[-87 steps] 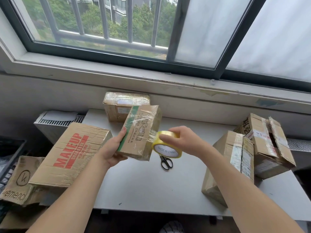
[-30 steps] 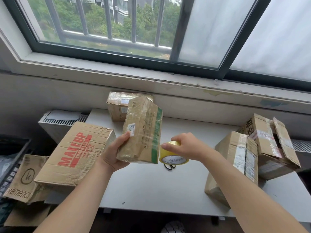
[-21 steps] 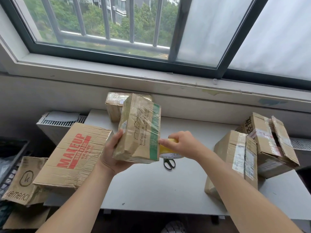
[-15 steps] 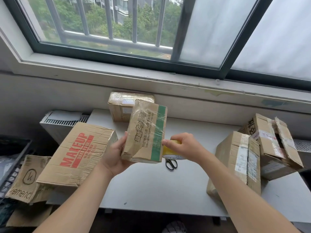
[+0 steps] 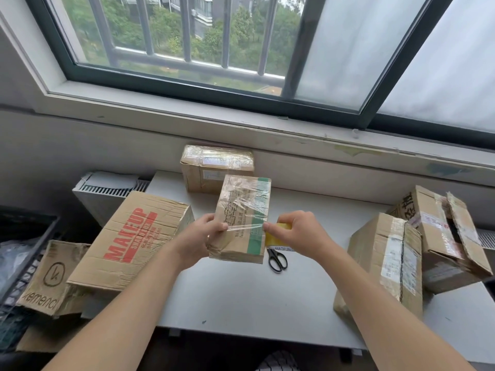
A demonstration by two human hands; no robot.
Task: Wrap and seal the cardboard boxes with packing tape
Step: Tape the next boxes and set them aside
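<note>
The small box (image 5: pixel 242 220) is brown with a green stripe and shiny clear tape. The tape roll (image 5: pixel 277 236) is yellow. The scissors (image 5: pixel 277 259) are black. The big left box (image 5: pixel 128 242) is brown with red letters. The tabletop (image 5: pixel 241 298) is grey

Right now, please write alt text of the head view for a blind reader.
A person's left hand holds a small cardboard box over a grey table, while the right hand holds a yellow tape roll at its right edge, clear tape stretched across its front. Black scissors lie on the table beneath; other boxes stand around.
</note>
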